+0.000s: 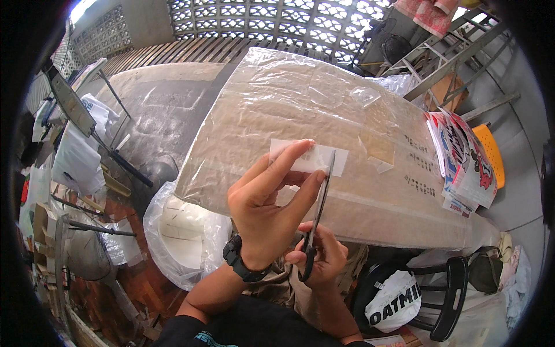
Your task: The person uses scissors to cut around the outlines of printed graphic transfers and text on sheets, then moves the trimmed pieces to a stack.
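A small white rectangle of paper [338, 159] is pinched between the thumb and fingers of my left hand [260, 205], which wears a black wristwatch [236, 257]. Below and to the right, my right hand [328, 257] grips a pair of scissors [318, 228] by the black handles. Its blades point up and away, reaching across the right part of the paper. Whether the blades are parted I cannot tell. Both hands are held over the near edge of a table [248, 87] covered in brown board and clear plastic.
Printed sheets [465, 170] are stacked at the table's right end, beside an orange plastic piece [490, 153]. A plastic-lined container [167, 254] stands left of my arm. A black chair [455, 298] with a printed white bag is at lower right. A ladder [462, 58] leans at far right.
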Demonstrator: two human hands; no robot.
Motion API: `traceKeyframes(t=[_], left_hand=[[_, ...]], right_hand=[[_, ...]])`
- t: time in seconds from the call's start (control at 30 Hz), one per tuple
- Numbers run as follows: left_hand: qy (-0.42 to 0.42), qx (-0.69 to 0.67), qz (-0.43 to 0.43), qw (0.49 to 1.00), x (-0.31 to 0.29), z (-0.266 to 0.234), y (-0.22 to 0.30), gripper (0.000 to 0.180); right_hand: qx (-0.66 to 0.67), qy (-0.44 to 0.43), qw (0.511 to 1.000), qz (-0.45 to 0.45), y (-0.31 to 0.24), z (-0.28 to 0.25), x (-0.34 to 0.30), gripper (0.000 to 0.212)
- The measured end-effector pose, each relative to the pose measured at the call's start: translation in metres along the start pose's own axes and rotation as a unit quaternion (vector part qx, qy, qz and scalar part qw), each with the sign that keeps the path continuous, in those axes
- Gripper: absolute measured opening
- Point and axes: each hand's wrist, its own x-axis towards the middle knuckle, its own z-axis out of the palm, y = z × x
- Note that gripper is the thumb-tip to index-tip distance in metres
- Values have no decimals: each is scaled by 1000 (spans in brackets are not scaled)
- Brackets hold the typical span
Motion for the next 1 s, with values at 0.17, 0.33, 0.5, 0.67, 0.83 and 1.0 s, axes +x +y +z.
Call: traceKeyframes(t=[0.17, 0.33, 0.5, 0.67, 0.83, 1.0], left_hand=[[5, -2, -24, 1000, -3, 4, -4, 46], [19, 6, -65, 998, -3, 8, -13, 41], [21, -48, -115, 992, -9, 12, -39, 61], [-80, -58, -153, 983, 9, 0, -47, 88], [-319, 41, -217, 922, 37, 22, -54, 96], [-396, 216, -23, 892, 47, 44, -83, 102]], right_hand=[[4, 10, 1000, 13, 3, -1, -2, 51], [5, 8, 996, 92, 6, 1, -5, 51], [58, 44, 975, 209, 0, -5, -11, 50], [70, 193, 956, 210, -8, -58, 13, 29], [-20, 270, 949, 160, 1, -102, 33, 21], [-22, 294, 945, 144, 8, -126, 31, 20]])
